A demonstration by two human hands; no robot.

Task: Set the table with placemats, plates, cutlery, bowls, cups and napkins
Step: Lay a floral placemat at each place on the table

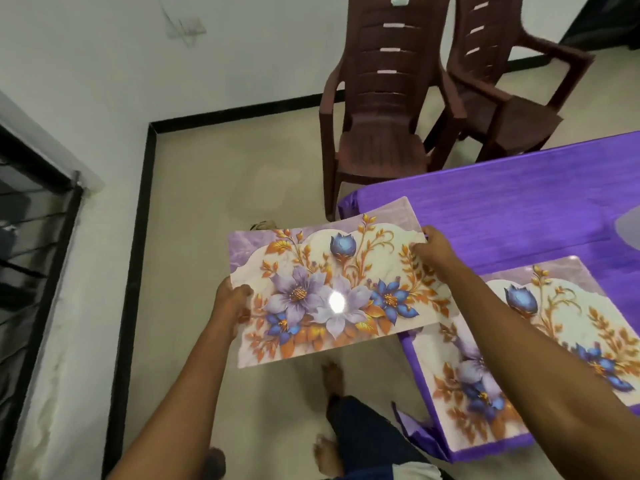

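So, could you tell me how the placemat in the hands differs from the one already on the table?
The held placemat is up in the air, gripped at its short ends by the left hand and right hand; the table placemat lies flat on the purple cloth, untouched. The held one hangs mostly over the floor, beyond the table's corner; the other sits fully on the table. Both share the same floral print.

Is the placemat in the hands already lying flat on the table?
No, both the left hand and right hand hold the placemat in the air, mostly over the floor beside the table.
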